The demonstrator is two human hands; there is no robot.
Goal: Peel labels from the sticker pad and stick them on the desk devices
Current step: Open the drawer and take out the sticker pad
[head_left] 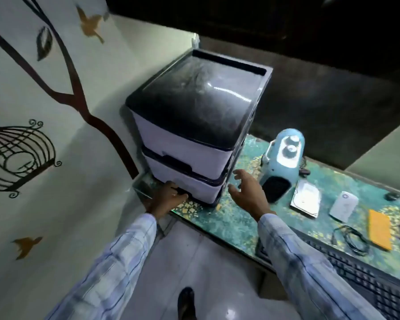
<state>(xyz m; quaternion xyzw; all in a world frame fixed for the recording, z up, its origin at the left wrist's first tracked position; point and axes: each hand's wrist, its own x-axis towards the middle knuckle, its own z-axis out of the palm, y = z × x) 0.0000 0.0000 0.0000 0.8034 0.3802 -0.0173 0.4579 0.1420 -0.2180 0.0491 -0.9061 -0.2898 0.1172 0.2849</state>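
Sticker pad (pixel 379 228) well apart from fingers (pixel 239 175)

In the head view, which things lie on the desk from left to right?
From the left: drawer unit → blue device → hard drive → white drive → orange pad.

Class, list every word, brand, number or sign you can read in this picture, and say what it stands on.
No text can be read.
Hard drive: pale label, print blurred.
White portable drive: round mark, too blurred.
Keyboard: key legends too small.
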